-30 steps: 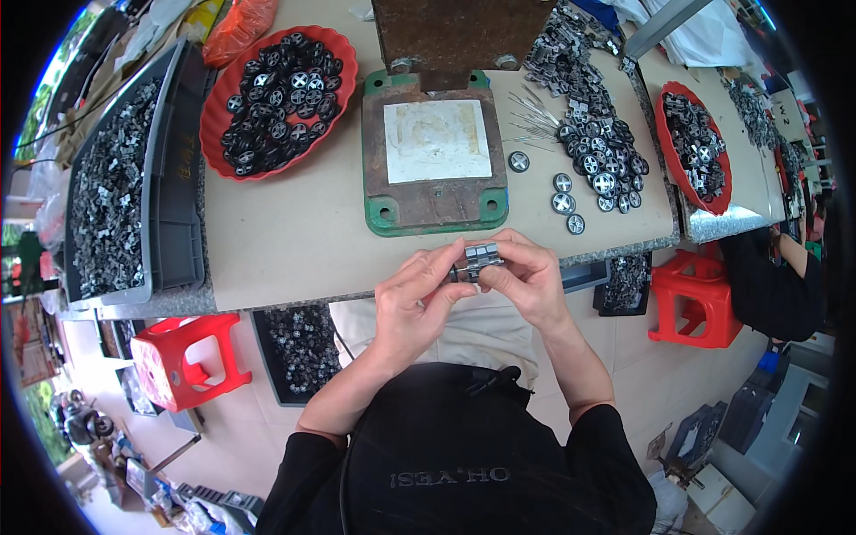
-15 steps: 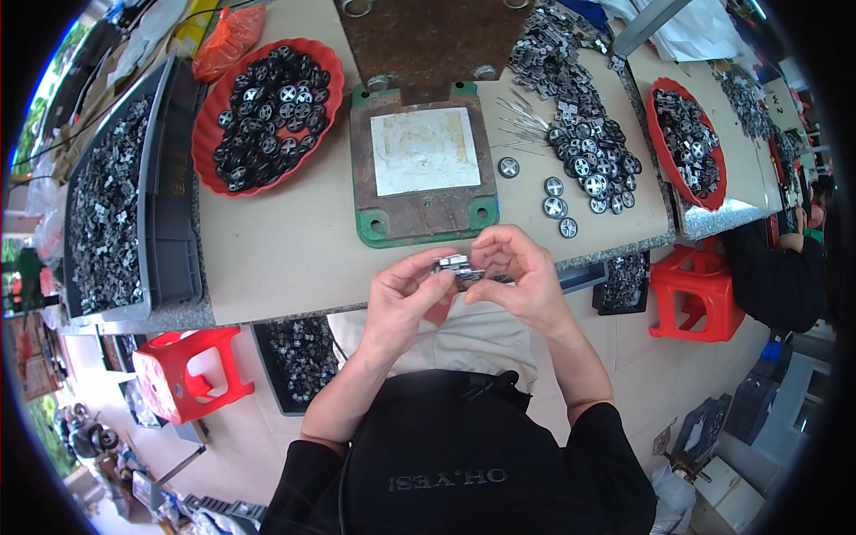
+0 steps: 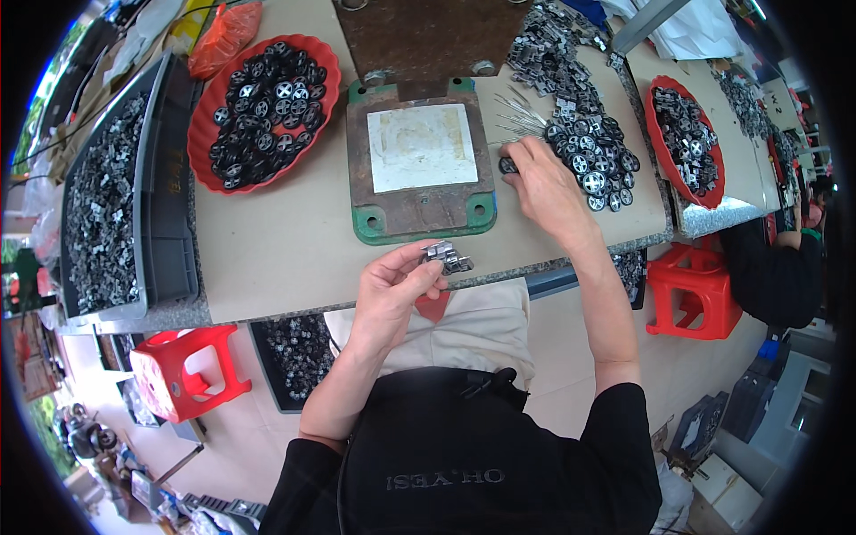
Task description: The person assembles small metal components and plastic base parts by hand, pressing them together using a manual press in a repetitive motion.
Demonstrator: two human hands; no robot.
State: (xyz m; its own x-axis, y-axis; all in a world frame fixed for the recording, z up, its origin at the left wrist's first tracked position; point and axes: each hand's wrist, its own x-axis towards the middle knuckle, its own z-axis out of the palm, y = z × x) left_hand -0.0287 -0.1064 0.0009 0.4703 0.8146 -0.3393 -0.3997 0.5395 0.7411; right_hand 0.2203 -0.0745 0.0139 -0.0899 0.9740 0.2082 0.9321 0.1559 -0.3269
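Above the table's front edge, my left hand (image 3: 399, 287) pinches a small silver-grey metal part (image 3: 448, 257) with raised blocks, between thumb and fingers. My right hand (image 3: 546, 189) lies over the table to the right of the press plate, its thumb and fingers closed about a small black wheel (image 3: 507, 165) with silver spokes. A heap of similar wheels (image 3: 596, 160) lies just beyond its fingers. Thin metal pins (image 3: 522, 116) are spread on the table above that hand. The hand covers part of the tabletop beneath it.
A green-edged press base (image 3: 423, 218) with a white pad stands in the middle. Red bowls hold wheels (image 3: 201, 134) at left and metal parts (image 3: 658, 134) at right. A grey crate (image 3: 169, 205) of small parts stands far left. Red stools (image 3: 192, 374) are below; another person (image 3: 771, 276) sits at right.
My right hand has left the metal part and moved up and right to the loose wheel. My left hand keeps the part, moved slightly left.
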